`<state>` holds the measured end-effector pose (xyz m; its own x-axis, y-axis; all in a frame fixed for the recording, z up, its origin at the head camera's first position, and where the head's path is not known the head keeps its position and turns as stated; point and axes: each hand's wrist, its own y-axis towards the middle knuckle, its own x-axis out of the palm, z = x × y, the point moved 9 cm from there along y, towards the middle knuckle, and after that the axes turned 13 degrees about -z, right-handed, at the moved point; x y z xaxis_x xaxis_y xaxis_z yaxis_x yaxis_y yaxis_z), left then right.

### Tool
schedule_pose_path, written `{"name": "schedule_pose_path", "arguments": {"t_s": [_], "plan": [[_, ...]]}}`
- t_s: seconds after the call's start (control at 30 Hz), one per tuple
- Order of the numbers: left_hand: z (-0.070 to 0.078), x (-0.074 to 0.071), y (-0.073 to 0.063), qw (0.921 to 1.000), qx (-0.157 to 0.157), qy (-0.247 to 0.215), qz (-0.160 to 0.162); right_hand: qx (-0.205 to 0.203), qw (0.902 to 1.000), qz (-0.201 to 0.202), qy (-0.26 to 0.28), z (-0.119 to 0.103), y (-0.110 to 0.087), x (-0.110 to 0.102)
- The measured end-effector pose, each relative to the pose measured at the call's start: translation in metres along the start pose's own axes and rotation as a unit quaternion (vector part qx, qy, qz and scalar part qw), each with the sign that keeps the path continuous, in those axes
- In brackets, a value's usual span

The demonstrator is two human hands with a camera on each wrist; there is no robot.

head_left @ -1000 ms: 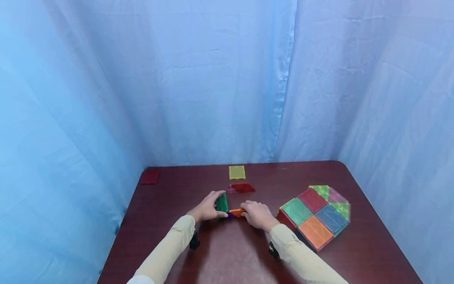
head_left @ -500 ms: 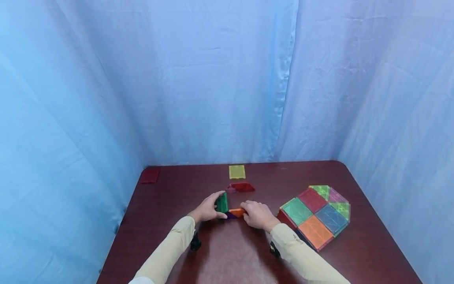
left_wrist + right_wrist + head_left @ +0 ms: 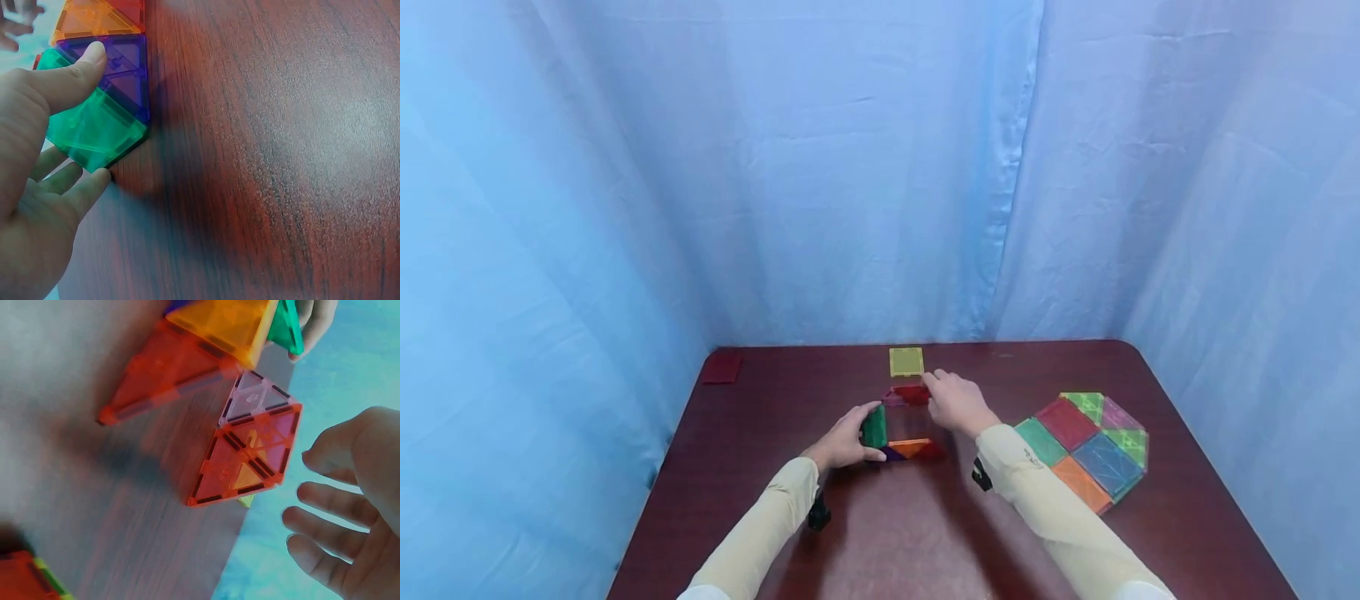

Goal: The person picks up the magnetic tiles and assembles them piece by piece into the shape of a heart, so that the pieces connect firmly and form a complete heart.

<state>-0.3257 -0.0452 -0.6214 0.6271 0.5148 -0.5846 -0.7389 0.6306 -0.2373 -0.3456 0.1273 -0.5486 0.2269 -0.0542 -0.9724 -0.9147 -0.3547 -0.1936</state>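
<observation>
My left hand (image 3: 846, 440) grips a green magnetic tile (image 3: 97, 128) by its edges, thumb on one side and fingers on the other. Joined beside the green tile is a low upright row: a purple triangle tile (image 3: 122, 72), an orange triangle tile (image 3: 908, 448) and a red triangle tile (image 3: 169, 369). Behind, a second strip has a pink triangle tile (image 3: 256, 397) and red triangle tiles (image 3: 250, 453). My right hand (image 3: 958, 403) is at the right end of this strip; in the right wrist view its fingers are spread apart from the tiles, holding nothing.
A block of coloured tiles (image 3: 1108, 467) stands to the right, partly behind my right forearm. A yellow square tile (image 3: 906, 362) lies near the table's back edge, and a dark red tile (image 3: 722, 367) at the back left corner. Blue curtains (image 3: 850, 167) surround the table.
My right hand has left the front row and moved back to the rear strip, uncovering the red triangle at the front row's end. The left hand keeps its grip on the green tile.
</observation>
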Motion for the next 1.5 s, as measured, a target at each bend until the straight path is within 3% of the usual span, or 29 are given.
{"name": "schedule_pose_path", "arguments": {"t_s": [0.33,0.53,0.73,1.3,1.5], "plan": [[-0.002,0.002,0.005,0.9997,-0.014,-0.018,0.007,0.016,0.9982,-0.054,0.020,0.012,0.041,0.023],[-0.001,0.000,0.006,0.9992,-0.011,-0.036,0.011,0.014,0.9991,-0.037,0.018,0.017,0.050,0.039],[0.000,-0.003,0.007,0.9991,-0.014,-0.039,0.009,-0.005,0.9992,-0.034,0.021,0.013,0.052,0.043],[-0.004,-0.003,0.007,0.9990,-0.017,-0.041,-0.002,-0.041,0.9921,-0.090,0.078,-0.009,0.047,0.048],[-0.004,-0.003,0.006,0.9990,-0.018,-0.040,-0.010,-0.047,0.9920,-0.090,0.075,-0.009,0.045,0.047]]}}
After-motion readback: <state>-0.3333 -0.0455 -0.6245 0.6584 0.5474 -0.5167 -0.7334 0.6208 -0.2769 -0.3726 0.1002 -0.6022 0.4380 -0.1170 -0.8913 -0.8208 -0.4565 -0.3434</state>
